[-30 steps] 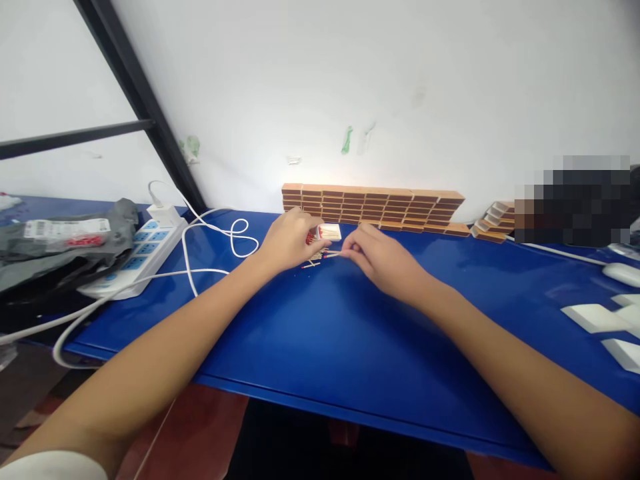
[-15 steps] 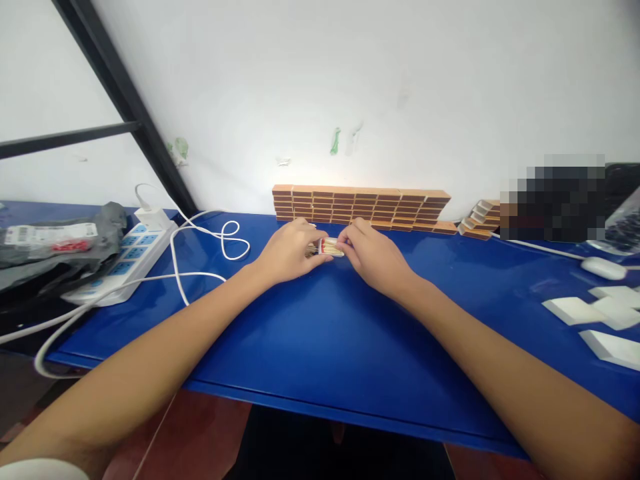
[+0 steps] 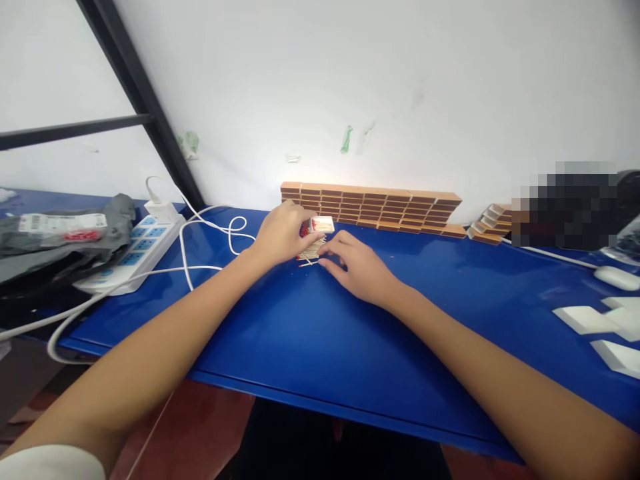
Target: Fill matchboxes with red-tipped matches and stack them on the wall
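Observation:
My left hand (image 3: 285,232) grips a small white open matchbox tray (image 3: 323,225) between thumb and fingers. Red-headed matches show inside the tray. Just below it, a pile of matches (image 3: 313,249) lies on the blue table, partly covered by my left thumb. My right hand (image 3: 361,267) is at the right side of this pile, its thumb and forefinger closed on the end of a match (image 3: 309,263). That match lies at the pile's near edge, red head to the left.
Rows of small brown-sided boxes (image 3: 370,205) are stacked against the wall, with a shorter leaning stack (image 3: 493,223) to their right. A white power strip (image 3: 145,247), cables and a grey plastic bag (image 3: 65,230) lie left. White blocks (image 3: 585,320) sit at the right.
The tray has risen from the table, uncovering the match pile below it. My right hand has left the tray and come down toward me, to the pile. The view has shifted slightly.

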{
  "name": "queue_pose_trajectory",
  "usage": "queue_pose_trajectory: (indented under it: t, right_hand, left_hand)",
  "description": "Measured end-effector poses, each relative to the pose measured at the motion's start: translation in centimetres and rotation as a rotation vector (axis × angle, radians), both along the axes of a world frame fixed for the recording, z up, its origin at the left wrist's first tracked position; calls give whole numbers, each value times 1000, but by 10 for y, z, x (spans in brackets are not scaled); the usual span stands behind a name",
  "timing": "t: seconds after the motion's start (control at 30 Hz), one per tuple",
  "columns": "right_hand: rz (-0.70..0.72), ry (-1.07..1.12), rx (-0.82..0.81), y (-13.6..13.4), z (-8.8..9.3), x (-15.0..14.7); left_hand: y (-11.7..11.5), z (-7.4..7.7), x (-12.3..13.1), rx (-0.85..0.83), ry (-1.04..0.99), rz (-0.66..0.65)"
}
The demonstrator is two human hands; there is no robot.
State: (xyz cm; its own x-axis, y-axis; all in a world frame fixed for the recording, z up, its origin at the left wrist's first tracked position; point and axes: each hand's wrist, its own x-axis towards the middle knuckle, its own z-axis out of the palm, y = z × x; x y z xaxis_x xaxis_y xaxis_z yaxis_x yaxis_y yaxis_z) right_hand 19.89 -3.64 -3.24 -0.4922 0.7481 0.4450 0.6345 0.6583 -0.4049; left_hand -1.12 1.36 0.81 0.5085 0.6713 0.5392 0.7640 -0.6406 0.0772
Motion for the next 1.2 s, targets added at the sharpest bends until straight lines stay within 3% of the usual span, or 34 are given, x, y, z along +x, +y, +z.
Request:
queue_pose_trajectory:
  t: [0.2,0.43,0.97,1.2]
  right_hand:
    - [-6,1,-116,2,-4,-13]
    - [-61,60,-116,0,-7,-28]
    - [-47,47,-124,7,-8,-27]
    - [18,-30,-122,3,0,-17]
  left_hand:
    - [0,-1,1,7,5,-7]
    - [-2,0,3,8,8,-31]
    - [0,-4,2,1,20,-25]
    - [0,-1,-1,9,9,-33]
